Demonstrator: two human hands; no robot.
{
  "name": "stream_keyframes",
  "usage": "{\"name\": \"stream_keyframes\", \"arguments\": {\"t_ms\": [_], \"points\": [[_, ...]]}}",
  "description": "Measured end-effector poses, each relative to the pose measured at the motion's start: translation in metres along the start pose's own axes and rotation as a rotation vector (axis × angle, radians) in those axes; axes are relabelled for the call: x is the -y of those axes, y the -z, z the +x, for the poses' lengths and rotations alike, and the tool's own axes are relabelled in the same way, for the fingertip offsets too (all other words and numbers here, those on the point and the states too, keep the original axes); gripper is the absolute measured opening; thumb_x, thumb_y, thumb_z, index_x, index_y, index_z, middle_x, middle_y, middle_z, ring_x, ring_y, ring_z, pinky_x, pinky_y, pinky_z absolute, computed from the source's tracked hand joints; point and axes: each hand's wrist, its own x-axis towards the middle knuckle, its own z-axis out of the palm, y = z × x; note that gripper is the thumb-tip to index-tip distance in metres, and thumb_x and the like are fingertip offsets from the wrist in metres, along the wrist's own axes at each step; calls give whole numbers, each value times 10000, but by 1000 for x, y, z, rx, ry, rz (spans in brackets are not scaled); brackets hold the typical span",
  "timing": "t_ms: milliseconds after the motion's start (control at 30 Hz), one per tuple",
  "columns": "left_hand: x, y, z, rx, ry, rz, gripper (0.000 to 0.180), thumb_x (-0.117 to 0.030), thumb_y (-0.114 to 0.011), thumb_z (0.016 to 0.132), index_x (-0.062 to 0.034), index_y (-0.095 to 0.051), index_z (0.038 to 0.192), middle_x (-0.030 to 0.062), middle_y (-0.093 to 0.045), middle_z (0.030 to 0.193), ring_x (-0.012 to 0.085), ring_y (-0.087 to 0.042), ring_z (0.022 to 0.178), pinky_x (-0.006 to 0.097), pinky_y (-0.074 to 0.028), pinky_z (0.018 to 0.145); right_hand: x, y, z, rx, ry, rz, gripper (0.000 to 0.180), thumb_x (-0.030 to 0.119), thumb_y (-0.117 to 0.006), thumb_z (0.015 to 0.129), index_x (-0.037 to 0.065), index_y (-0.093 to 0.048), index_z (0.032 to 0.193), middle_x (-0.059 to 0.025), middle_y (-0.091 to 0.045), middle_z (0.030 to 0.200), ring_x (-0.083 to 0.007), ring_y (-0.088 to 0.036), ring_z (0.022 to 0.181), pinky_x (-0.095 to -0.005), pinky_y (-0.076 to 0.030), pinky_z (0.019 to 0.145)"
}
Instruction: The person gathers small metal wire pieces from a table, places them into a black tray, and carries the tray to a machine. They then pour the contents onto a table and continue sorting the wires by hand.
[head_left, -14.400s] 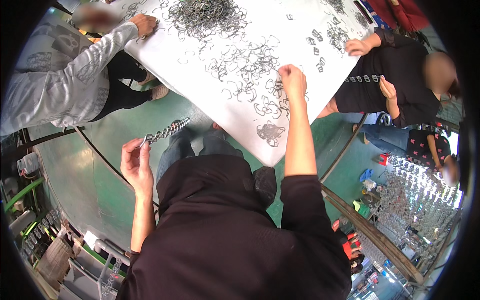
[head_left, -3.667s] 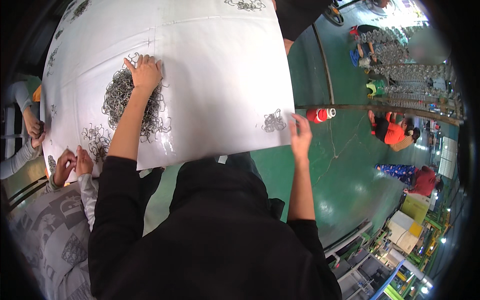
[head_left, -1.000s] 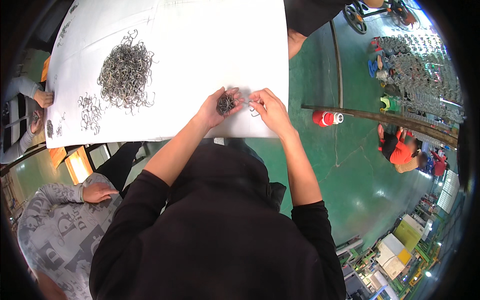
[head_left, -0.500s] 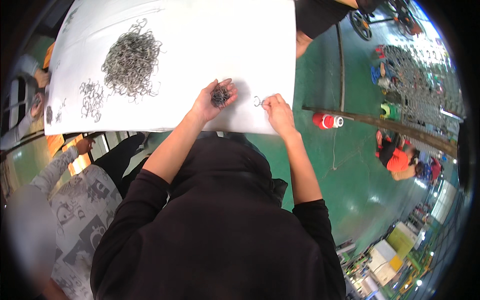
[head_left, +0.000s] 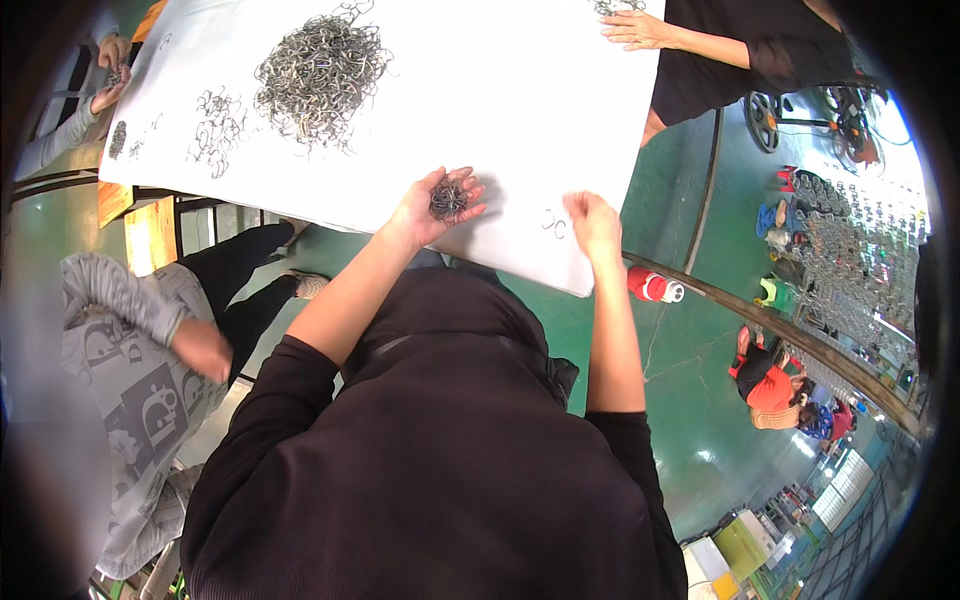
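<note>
My left hand (head_left: 418, 212) is palm up and cupped around a clump of small curved metal hooks (head_left: 447, 200), grey and dark. To its right, my right hand (head_left: 597, 222) hovers over the table's near right corner, its fingers drawn together. Whether a hook is between those fingertips I cannot make out. Just left of them, a few small C-shaped hooks (head_left: 554, 223) lie apart on the white tabletop (head_left: 480, 100). A large tangled heap of the same hooks (head_left: 322, 80) sits farther off to the left.
A smaller scatter of hooks (head_left: 216, 130) lies left of the heap. Across the table at right, another person's hand (head_left: 640, 30) rests by more hooks. A co-worker's hands (head_left: 112, 75) are at the left edge. A red and white jug (head_left: 655, 286) stands beyond the right corner.
My right hand has drawn back from the loose hooks, and another hook now lies beside the first. My left hand still cups its clump. The view has shifted; a person's hand shows at far right.
</note>
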Motion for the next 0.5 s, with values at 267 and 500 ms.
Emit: {"name": "stream_keyframes", "arguments": {"t_ms": [267,500], "points": [[8,-8,10,38,68,8,276,-248,-392,942,-53,-558,1043,71,-614,887,231,-619,863,576,-456,899,-42,-68,-37,-239,106,-220,83,123,-597,807,97,-626,880,-92,-635,954,-298,-626,871,-441,-493,731],[30,-14,23,25,98,181,418,-357,-271,1004,-71,-573,1048,45,-624,899,236,-636,944,473,-545,800,-11,-55,-42,-55,192,259,147,124,-603,868,-4,-561,929,-137,-592,913,-306,-602,822,-400,-474,713]]}}
